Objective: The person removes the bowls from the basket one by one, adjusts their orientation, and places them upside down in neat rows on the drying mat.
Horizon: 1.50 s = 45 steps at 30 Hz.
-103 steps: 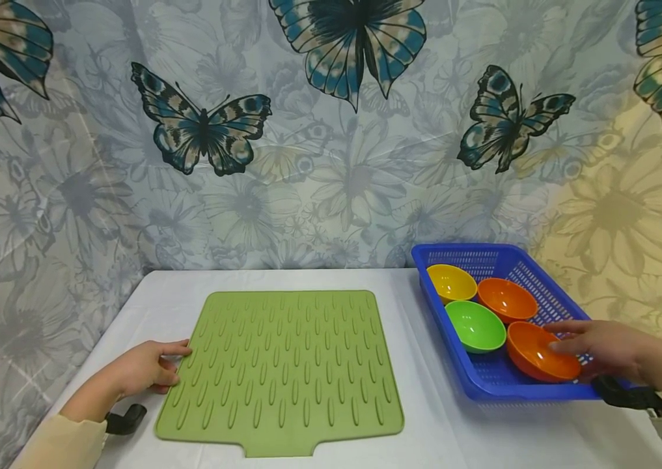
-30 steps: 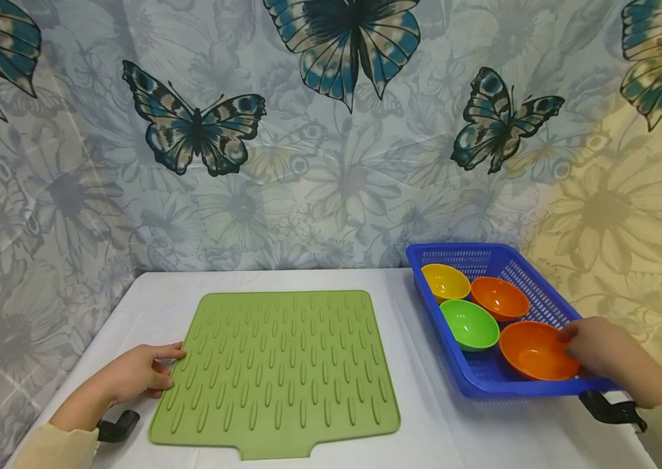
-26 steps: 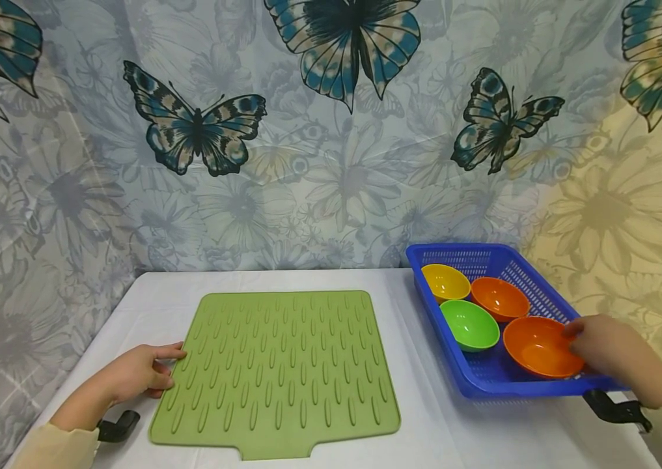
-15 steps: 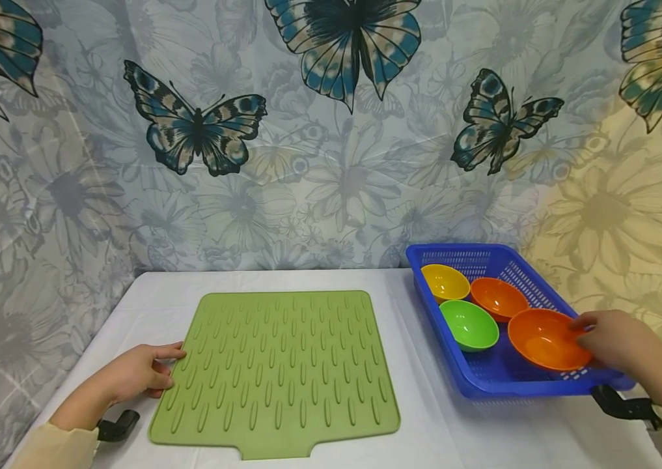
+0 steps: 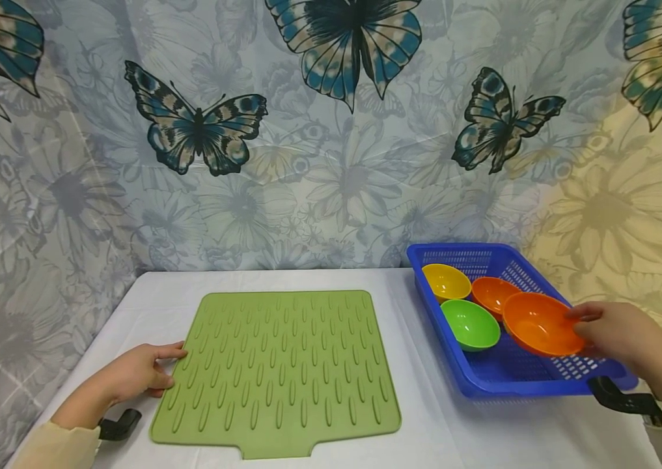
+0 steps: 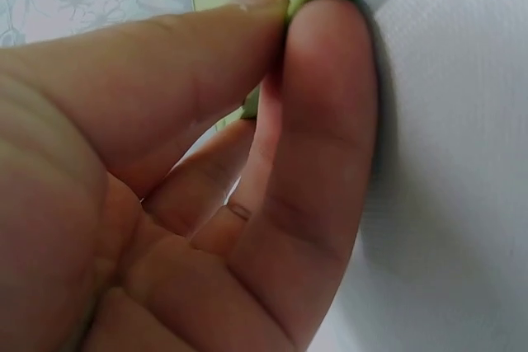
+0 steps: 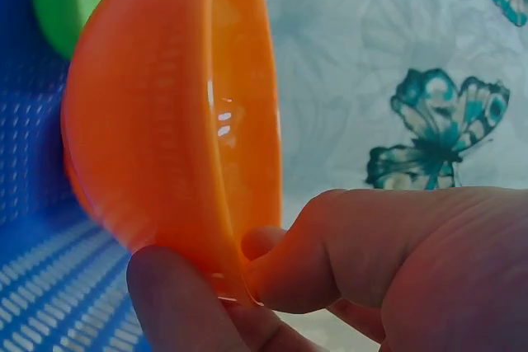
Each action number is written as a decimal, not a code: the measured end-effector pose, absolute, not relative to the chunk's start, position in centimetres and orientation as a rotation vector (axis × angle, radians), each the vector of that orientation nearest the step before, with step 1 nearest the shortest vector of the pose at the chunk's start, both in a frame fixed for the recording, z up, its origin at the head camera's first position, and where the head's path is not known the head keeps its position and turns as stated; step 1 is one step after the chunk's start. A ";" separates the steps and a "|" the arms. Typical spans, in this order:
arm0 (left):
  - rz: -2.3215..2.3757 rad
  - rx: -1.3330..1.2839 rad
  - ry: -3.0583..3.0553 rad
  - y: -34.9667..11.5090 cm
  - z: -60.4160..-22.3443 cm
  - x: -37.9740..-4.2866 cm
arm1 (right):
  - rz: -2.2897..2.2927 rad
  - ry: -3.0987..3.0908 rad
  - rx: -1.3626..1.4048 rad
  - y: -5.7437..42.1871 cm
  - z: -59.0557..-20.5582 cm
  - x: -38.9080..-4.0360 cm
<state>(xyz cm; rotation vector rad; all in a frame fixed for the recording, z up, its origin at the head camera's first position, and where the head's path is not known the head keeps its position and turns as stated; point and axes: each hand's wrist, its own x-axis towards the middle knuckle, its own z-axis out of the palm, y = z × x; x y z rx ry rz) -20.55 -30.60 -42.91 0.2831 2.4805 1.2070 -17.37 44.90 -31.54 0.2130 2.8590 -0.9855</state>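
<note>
Right hand point(image 5: 618, 332) first: the rim of an orange bowl point(image 5: 541, 324) is pinched, thumb inside, finger outside, so the bowl's held just left of that hand, over the blue basket point(image 5: 541, 389). It's round, so no long axis to fuss over. Further left, past the basket's wall, the green mat point(image 5: 278, 365) is laid on the counter point(image 5: 424, 436), its far-left edge pinched by the left hand point(image 5: 137, 371).

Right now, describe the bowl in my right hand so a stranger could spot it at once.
On the white tabletop, right of the green mat, find the blue basket. At its right side, your right hand pinches an orange bowl by its rim. Unlike the yellow bowl, green bowl and other orange bowl, this one is held.
</note>
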 end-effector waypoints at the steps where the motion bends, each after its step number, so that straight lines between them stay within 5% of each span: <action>1: 1.204 0.283 2.486 -30.6 -42.9 -20.6 | -1.002 2.852 0.207 44.6 -31.4 -17.4; 45: 1.215 0.282 2.509 -30.3 -43.1 -20.5 | -1.256 2.800 -0.020 29.7 -30.6 -18.0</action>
